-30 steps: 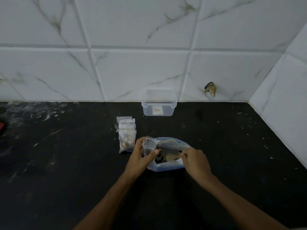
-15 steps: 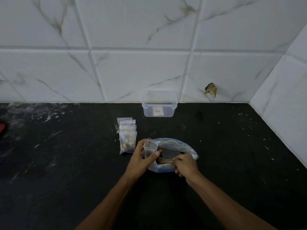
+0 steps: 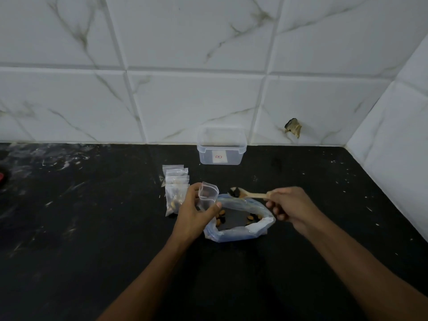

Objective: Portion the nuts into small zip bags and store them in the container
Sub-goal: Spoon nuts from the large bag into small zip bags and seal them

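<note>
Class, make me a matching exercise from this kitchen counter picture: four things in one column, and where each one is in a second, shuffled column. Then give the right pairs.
Things
1. wooden spoon
2. small zip bag
3. clear container
4. filled bags

Places
A. against the tiled wall
B. held in the left hand
C. lying in a row, left of the hands
D. held in the right hand, over the large bag

Pairs: 1-D, 2-B, 3-A, 4-C

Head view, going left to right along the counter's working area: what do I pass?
Stack of filled small bags → left hand holding a small zip bag → wooden spoon → right hand.
</note>
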